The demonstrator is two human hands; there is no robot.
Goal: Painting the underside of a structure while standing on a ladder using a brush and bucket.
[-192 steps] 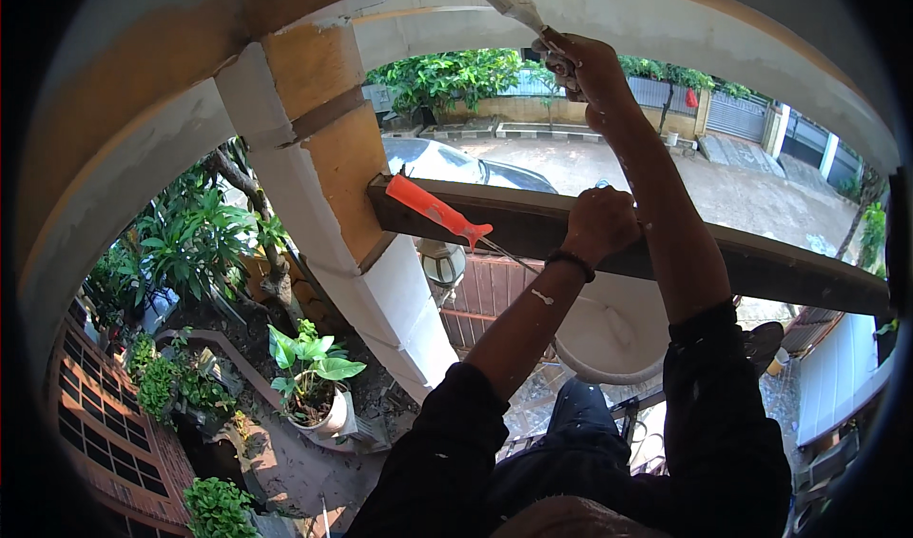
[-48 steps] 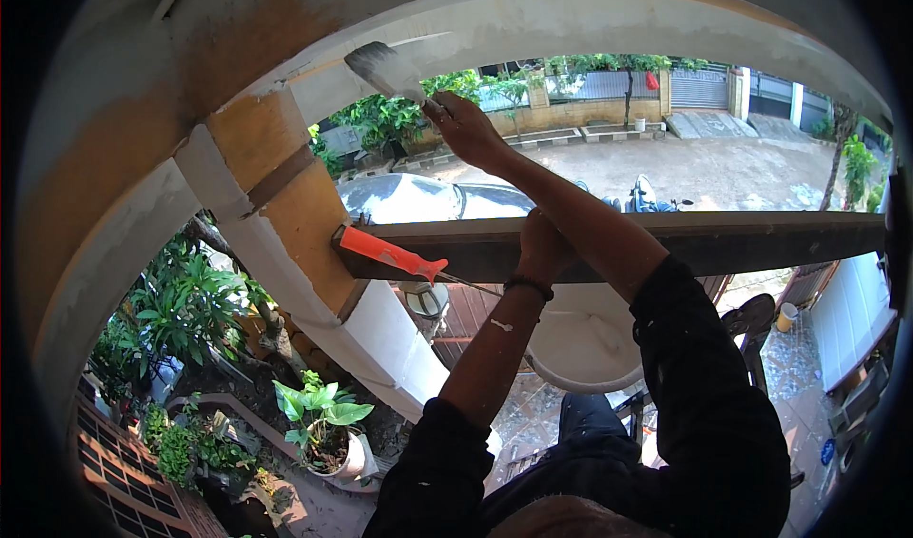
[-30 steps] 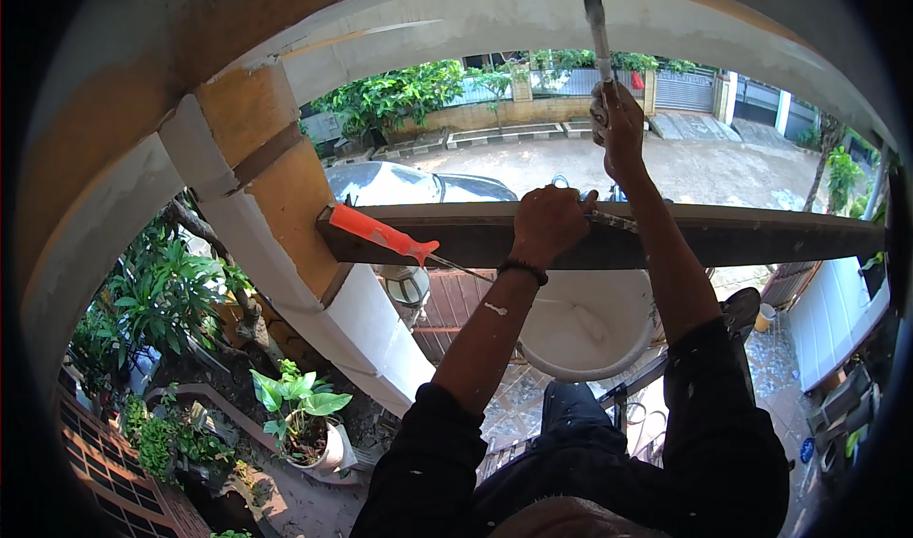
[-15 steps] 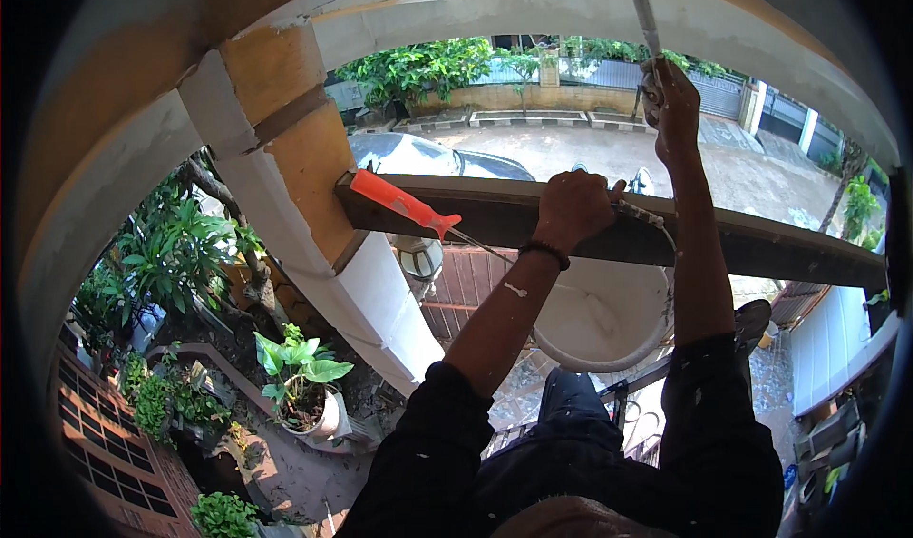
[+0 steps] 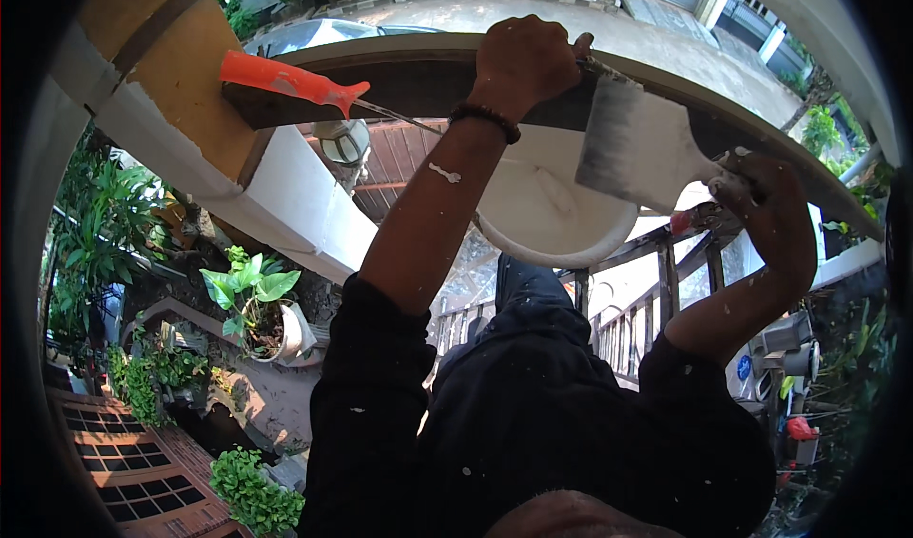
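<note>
Leftward, a white pot [image 5: 294,333] holds a leafy plant [image 5: 250,276]. The left hand [image 5: 528,62] is closed round a handle [image 5: 611,71] at the beam [image 5: 409,86] — the bucket [image 5: 547,254] below is whitish inside, depth unclear — and the right hand [image 5: 768,188] grips a brush [image 5: 632,143] partly hiding that bucket.

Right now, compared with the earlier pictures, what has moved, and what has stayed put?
The right hand has come down from high in the picture, and the brush has swung from pointing up to pointing left, overlapping the bucket. The view has tilted down. Nothing was visibly let go: the brush is still held, the left hand still grips the bucket's handle, and the orange tool stays by the beam.
</note>
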